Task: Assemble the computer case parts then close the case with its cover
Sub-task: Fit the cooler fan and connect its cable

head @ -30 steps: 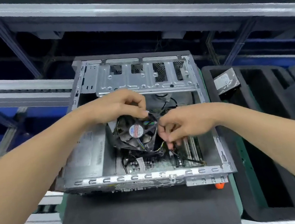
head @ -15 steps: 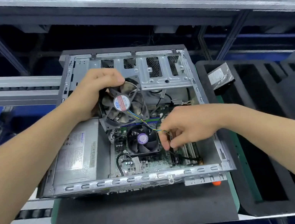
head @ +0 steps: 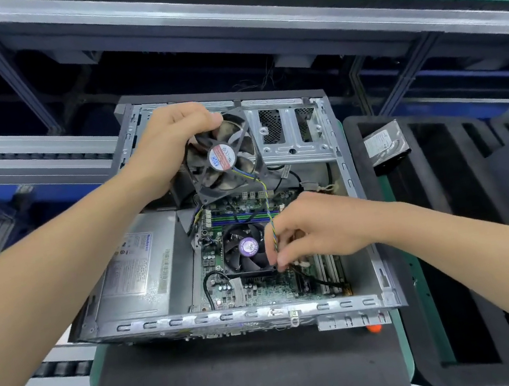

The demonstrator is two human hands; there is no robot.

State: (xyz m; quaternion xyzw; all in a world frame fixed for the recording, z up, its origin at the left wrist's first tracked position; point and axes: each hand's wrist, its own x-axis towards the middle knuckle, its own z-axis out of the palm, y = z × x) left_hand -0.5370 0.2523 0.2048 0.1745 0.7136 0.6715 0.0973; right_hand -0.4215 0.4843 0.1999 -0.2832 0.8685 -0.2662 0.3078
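My left hand (head: 168, 146) grasps the fan (head: 223, 157) by a corner of its frame and holds it tilted in the air over the far half of the open case (head: 266, 312), which lies on its side on a mat (head: 243, 373). If that grip slips, the fan drops onto the cooler (head: 245, 248) and the board (head: 262, 287) below. The fan's wire (head: 269, 210) runs down from the hub to my right hand (head: 313, 230), whose fingertips pinch its end low beside the cooler. I cannot see the plug or its header. Raising the fan higher would draw the wire taut and could jerk the plug loose or strain the header. Pushing in blind risks bent pins. Slack wire left by the cooler's blades could snag them. At the right a drive (head: 386, 143) sits in the foam tray (head: 454, 226), so I judge the case far from ready for its cover.
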